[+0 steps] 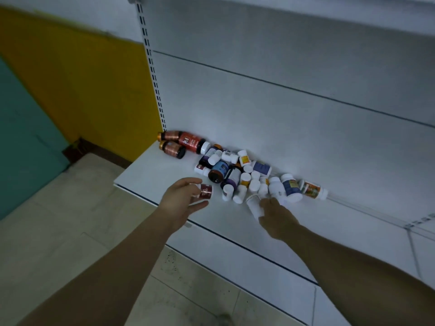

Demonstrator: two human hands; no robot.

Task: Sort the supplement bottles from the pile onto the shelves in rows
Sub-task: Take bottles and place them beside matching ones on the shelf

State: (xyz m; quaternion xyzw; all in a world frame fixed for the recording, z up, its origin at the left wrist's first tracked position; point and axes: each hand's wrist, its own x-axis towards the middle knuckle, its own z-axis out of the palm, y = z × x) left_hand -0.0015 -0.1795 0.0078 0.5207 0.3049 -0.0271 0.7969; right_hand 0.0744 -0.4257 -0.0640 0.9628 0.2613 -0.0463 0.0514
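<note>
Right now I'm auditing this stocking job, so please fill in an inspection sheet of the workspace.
Surface: white shelf, no rows of bottles on it yet.
Job's things: pile of bottles against the back panel, most lying down.
Clutter: nothing seen.
Hands: left hand holds a red bottle; right hand grips a white bottle at the pile's edge.
Cables: nothing seen.
Surroundings: yellow and teal wall, tiled floor, lower shelf beneath.
</note>
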